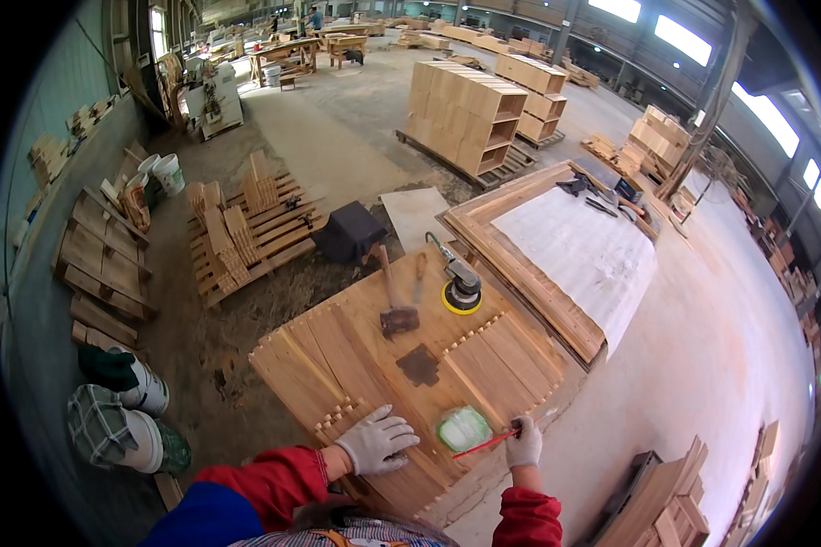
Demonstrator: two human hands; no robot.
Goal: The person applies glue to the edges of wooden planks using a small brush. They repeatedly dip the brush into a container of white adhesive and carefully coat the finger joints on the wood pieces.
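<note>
Your left hand (376, 441) lies flat, fingers spread, on the wooden panel (401, 365) at the near edge of the worktop. Your right hand (524, 444) pinches a thin red pencil (485, 444), tip beside the green-white tub (462, 428). The pencil looks light, stiff and snappable; grip near its middle.

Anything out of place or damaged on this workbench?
Nothing looks damaged. The left hand rests flat on the wooden slats, the right hand holds a red pencil, and the hammer and sander lie loose on the bench.
</note>
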